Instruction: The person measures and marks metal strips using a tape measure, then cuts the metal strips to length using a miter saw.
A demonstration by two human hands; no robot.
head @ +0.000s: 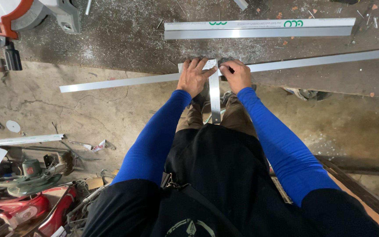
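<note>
Long metal strip (123, 81) lies across the concrete floor (88, 109), a steel square (214, 94) set against it. Left hand (194, 79) presses flat, fingers spread, on the square's head. Right hand (237, 75) is closed on a marker at the blade edge: marking step, it seems. The line calls for the square kept still. Boxed metal lengths (259, 28) lie beyond; power tools (27, 193) are piled left.

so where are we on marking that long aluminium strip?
Done: the metal square sits across the long strip, pinned by the left hand. In hand: the right hand holds a dark marker at the square's edge, apparently drawing the line. Left: no cut shows at that spot; the saw stands apart, upper left. A second profile lies untouched beyond.
</note>
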